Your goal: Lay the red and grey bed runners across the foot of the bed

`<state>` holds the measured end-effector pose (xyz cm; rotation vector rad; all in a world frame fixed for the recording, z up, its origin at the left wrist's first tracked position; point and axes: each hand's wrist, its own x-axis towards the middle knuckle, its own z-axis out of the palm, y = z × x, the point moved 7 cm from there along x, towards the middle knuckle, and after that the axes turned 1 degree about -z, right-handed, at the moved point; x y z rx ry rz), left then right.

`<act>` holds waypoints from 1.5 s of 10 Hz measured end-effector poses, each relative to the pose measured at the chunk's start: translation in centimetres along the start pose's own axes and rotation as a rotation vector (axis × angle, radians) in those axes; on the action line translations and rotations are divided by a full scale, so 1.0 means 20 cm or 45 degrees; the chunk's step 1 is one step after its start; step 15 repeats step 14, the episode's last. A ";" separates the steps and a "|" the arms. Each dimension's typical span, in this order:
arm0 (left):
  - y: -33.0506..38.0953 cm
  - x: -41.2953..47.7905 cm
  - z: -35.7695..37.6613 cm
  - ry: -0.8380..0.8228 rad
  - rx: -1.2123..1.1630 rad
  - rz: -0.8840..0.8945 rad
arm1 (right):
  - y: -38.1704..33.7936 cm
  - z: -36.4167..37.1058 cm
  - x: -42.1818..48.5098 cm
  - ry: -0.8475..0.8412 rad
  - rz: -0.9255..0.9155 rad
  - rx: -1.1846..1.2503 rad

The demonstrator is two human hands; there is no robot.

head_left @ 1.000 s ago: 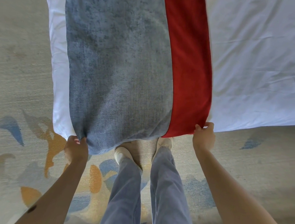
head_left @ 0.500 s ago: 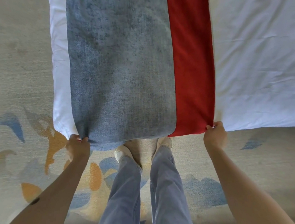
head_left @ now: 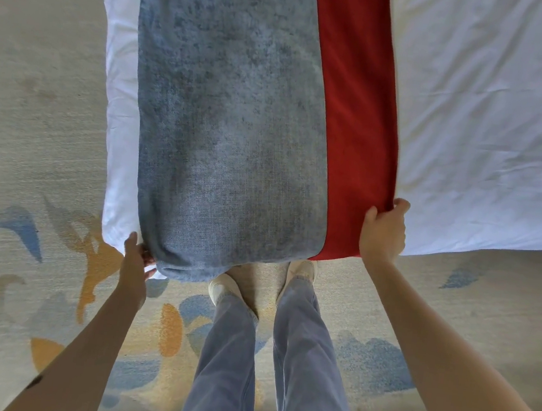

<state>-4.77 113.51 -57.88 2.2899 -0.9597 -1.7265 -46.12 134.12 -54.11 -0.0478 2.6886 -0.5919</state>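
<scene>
A wide grey bed runner [head_left: 231, 126] lies along the white bed [head_left: 495, 122], overlapping a red bed runner [head_left: 357, 114] whose strip shows at its right side. Both hang over the near edge of the bed. My left hand [head_left: 136, 266] grips the lower left corner of the grey runner at the bed's corner. My right hand [head_left: 383, 231] is closed on the lower right edge of the red runner, thumb on top of the cloth.
My legs in grey trousers [head_left: 266, 357] and pale shoes stand right against the bed's edge, toes under the hanging runners. A beige carpet [head_left: 29, 150] with blue and orange patches covers the floor on the left and in front.
My right hand has slid up and right along the red runner's edge, pulling it wider and flatter. My left hand stays at the grey corner, now turned more edge-on.
</scene>
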 end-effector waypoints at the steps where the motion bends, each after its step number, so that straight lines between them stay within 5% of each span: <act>1: 0.00 0.01 -0.03 0.025 -0.102 0.014 | -0.11 0.02 0.02 0.030 0.046 0.041; 4: 0.00 0.04 -0.13 0.426 0.195 0.190 | -0.01 -0.04 0.14 0.036 0.261 -0.078; 15: 0.19 -0.01 -0.10 0.419 0.693 0.159 | -0.13 -0.10 0.13 -0.046 0.283 -0.111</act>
